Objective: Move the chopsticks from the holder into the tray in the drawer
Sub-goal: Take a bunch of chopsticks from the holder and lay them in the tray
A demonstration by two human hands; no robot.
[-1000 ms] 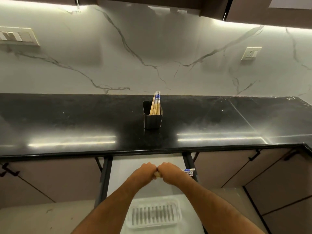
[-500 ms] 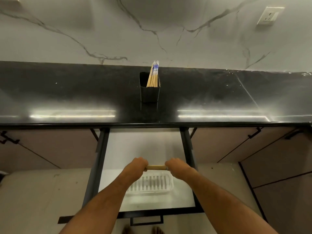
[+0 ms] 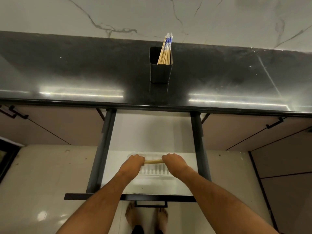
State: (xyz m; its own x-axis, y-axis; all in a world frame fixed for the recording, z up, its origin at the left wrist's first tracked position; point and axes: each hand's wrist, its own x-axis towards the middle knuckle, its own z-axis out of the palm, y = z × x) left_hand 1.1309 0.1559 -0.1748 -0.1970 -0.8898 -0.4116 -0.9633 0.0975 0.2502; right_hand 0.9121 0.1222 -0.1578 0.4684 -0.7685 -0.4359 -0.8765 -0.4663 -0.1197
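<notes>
A bundle of wooden chopsticks point(image 3: 153, 161) lies level between my two hands, just over the white slotted tray point(image 3: 156, 172) in the open drawer point(image 3: 152, 132). My left hand point(image 3: 135, 162) grips its left end and my right hand point(image 3: 172, 162) grips its right end; both ends are hidden in my fists. On the black counter point(image 3: 84, 68) stands a dark square holder point(image 3: 160, 72) with several more chopsticks point(image 3: 164, 51), blue-patterned at their tops, leaning to the right.
The drawer has dark side rails point(image 3: 101, 149) and a black front with a handle point(image 3: 150, 203) near my bare feet point(image 3: 146, 217). Closed cabinet fronts flank it on both sides. A marble wall rises behind the counter.
Both hands came down and toward me with the chopstick bundle, from near the counter edge to just over the tray. They have spread apart along the bundle. The view tilted down.
</notes>
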